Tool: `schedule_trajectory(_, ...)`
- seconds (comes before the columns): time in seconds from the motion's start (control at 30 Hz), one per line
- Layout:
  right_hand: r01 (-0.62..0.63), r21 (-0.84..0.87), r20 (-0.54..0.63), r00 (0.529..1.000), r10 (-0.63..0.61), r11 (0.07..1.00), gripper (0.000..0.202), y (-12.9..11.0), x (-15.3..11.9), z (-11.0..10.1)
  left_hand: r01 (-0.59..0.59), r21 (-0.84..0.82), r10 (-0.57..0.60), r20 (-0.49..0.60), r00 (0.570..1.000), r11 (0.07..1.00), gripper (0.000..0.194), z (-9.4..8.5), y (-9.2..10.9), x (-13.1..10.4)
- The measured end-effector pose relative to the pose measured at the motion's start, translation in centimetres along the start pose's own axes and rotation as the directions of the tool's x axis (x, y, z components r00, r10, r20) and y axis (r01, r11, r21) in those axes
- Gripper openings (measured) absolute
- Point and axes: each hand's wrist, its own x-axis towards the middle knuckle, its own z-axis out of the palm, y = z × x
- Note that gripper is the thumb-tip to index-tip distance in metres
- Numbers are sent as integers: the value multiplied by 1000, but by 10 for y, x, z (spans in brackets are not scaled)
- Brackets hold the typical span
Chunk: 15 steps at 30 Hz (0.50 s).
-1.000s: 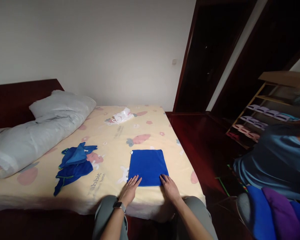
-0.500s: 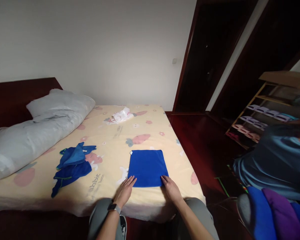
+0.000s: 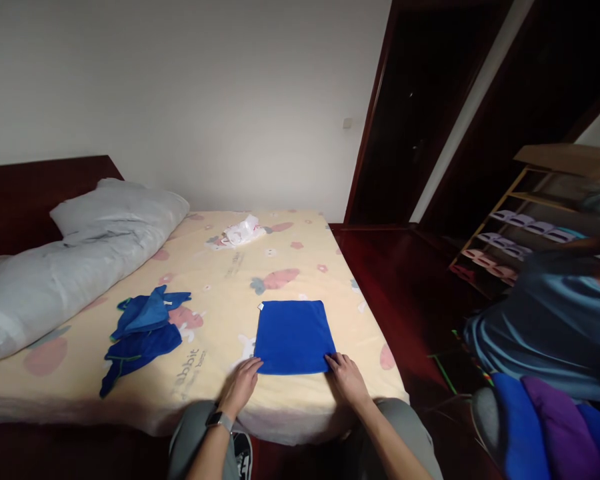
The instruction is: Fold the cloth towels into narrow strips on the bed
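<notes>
A square blue cloth [image 3: 294,337] is spread flat on the bed, a small white tag at its far left corner. At the near left corner, my left hand [image 3: 241,388] has its fingers closed on the edge. My right hand [image 3: 349,379] pinches the near right corner in the same way; the thumbs are partly hidden. To the left, several crumpled blue cloths [image 3: 147,327] with green edging lie in a loose heap, apart from both hands.
The bed [image 3: 220,287] has a cream, carrot-print sheet. A rolled grey quilt [image 3: 95,247] and a white plastic bag [image 3: 243,231] rest on it. On the right are a person in a blue shirt [image 3: 550,320], a slipper rack [image 3: 510,220] and blue and purple cloths [image 3: 555,423].
My fingers, flat on the cloth before, have drawn back and closed at its near corners. My left hand has shifted slightly left. The cloth stays flat in place.
</notes>
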Motion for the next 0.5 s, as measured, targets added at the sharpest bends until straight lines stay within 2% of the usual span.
schedule_trajectory(0.17,-52,224,-15,998,57,973,50,6,1,-2,45,-30,-48,-104,993,999,37,-2,3,4)
schedule_trajectory(0.3,-117,397,-30,990,141,910,48,10,3,0,121,-93,-133,-134,982,988,37,1,1,8)
schedule_trajectory(0.5,-237,503,3,962,273,831,41,14,12,2,202,-169,-234,-198,952,965,33,10,-3,18)
